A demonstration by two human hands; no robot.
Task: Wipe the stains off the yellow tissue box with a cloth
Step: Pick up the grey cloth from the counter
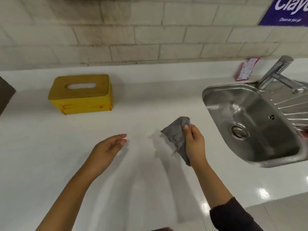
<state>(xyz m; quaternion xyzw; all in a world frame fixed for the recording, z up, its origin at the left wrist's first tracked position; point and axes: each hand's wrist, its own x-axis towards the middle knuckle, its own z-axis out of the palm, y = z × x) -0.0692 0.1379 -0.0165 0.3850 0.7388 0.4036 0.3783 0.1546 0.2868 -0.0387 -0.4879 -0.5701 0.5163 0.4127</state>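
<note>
The yellow tissue box (81,104) with a wooden lid stands on the white counter at the left, near the wall. Orange-red stains mark the lower part of its front face. A grey cloth (175,133) hangs crumpled in my right hand (194,144), above the counter's middle and well to the right of the box. My left hand (108,147) hovers over the counter with its fingers extended and nothing in it, below and right of the box.
A steel sink (250,117) with a tap (275,72) is set into the counter (150,100) at the right. A pink packet (245,69) leans at the wall behind it. A dark object (5,92) shows at the left edge.
</note>
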